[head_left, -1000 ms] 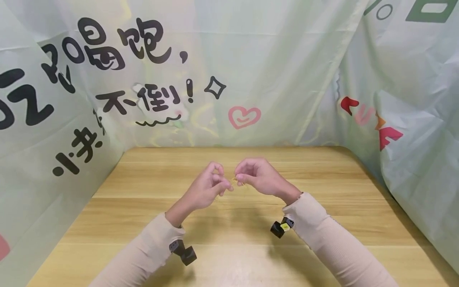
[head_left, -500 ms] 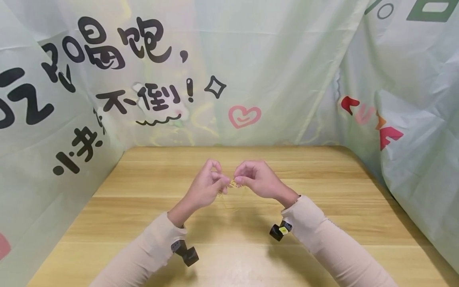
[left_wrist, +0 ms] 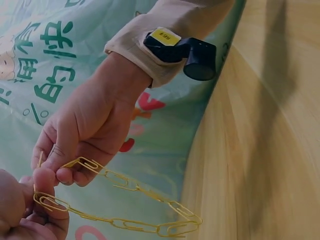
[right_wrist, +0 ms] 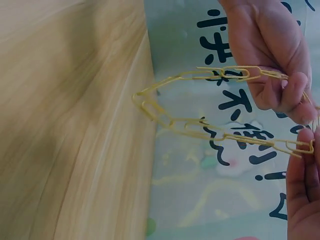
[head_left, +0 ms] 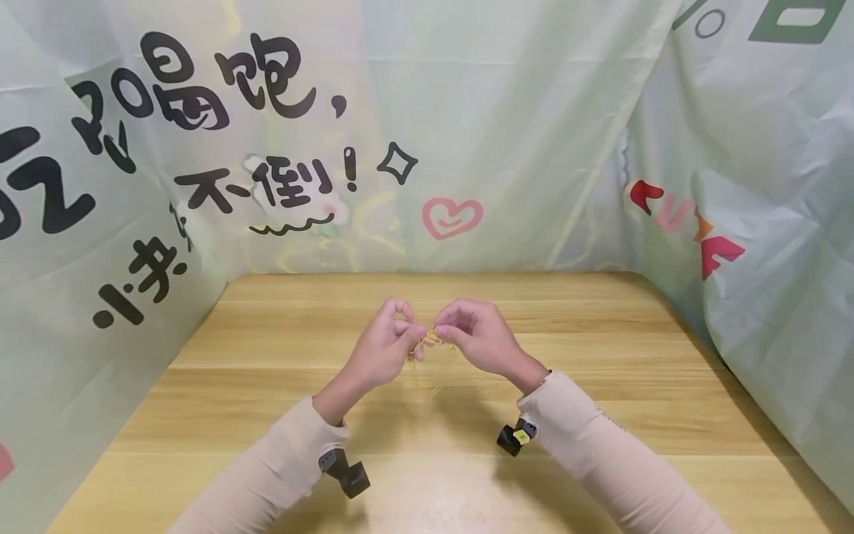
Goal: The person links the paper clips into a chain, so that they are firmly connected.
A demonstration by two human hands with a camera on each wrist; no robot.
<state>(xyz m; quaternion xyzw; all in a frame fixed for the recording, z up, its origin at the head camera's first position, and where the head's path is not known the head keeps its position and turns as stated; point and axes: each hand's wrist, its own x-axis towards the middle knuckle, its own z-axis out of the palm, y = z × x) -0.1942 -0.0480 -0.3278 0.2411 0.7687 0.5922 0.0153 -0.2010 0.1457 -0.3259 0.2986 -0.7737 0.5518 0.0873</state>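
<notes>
A chain of yellow paper clips (left_wrist: 91, 216) hangs in a loop from the fingertips of both hands, above the table. My left hand (head_left: 379, 347) pinches one end between thumb and fingers. The other end is pinched by my right hand (head_left: 485, 340), whose fingertips are close to the left ones. In the right wrist view the linked paper clips (right_wrist: 235, 137) form a long narrow loop, its bend pointing away from the hands. Fingertips partly hide the end clips, so whether these are hooked together cannot be told.
Below the hands lies a wooden table (head_left: 267, 415). Pale green printed cloth (head_left: 520, 148) surrounds it at the back and both sides. A small black camera (head_left: 347, 475) sits at the left wrist and another black camera (head_left: 514, 437) at the right.
My left thumb and fingertips have come in nearer the right hand, and more of the yellow paper clips shows between them. My right forearm has shifted slightly left and down.
</notes>
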